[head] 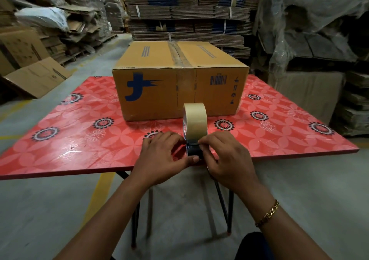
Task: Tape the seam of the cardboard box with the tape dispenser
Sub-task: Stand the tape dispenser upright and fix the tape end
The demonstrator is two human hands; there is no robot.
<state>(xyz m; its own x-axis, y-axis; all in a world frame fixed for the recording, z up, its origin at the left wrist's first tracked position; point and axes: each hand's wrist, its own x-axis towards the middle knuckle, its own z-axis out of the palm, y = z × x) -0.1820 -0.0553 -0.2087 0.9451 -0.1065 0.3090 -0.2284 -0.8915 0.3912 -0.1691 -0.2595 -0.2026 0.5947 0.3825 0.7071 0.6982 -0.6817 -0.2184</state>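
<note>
Red counter (79,140) with a floral print (black-and-white rosettes, glossy top) on thin black legs over a grey concrete floor (50,209). Closed cardboard box (179,88) sits on it toward the far edge, roughly centred. Tape dispenser (194,132) stands just in front of the box at the near edge, beige roll upright.

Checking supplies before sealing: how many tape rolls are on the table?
1. The tape roll stands on edge in the tape dispenser, just in front of the cardboard box, near the table's front edge. More might sit hidden behind the box.
</note>
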